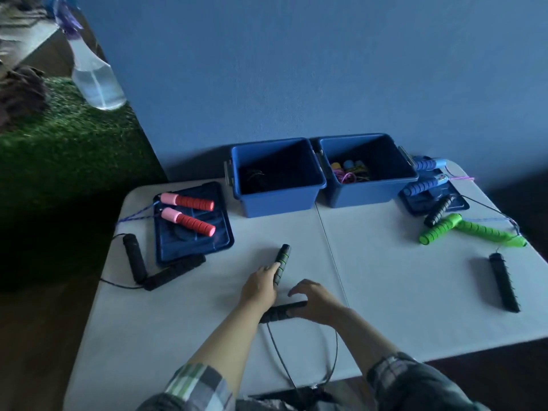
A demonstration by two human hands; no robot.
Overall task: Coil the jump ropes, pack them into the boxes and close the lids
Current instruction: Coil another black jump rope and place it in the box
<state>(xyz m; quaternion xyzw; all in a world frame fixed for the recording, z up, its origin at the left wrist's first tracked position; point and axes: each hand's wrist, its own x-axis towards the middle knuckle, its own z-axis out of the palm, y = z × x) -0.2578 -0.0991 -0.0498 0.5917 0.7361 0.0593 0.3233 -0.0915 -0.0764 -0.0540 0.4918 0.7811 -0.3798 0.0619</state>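
Head view: we looked down on a white folding tabletop (400, 280) set against a blue wall, with two open blue boxes at its far edge.
Left hand: our left hand (258, 287) lay on the tabletop with its fingers against the black-and-green handle (281, 264), touching its side; we could not tell whether the fingers were wrapped around it.
Right hand: our right hand (314, 302) arched over the second black handle (281, 312), fingers spread and curved, resting on it rather than clenched around it.
Rope: a black cord (299, 369) ran from that handle in a loop toward us and over the near edge of the tabletop.
Left box: the left blue box (278, 200) stood open, with only a dark tangle dimly visible at its bottom.
Right box: the right blue box (370, 194) stood open just beside it, holding coloured handles and a pink cord.
Left lid: a blue lid (192, 247) lay flat left of the boxes, carrying a pair of red-and-pink handles (189, 212).
Near it: two black foam handles (154, 269) lay touching at the lid's near corner.
Right lid: another blue lid (458, 204) lay right of the boxes under two blue handles (427, 176).
Right side: a green pair of handles (462, 229) lay crossed, with a black handle (439, 210) touching them and another black handle (504, 281) apart, nearer us.
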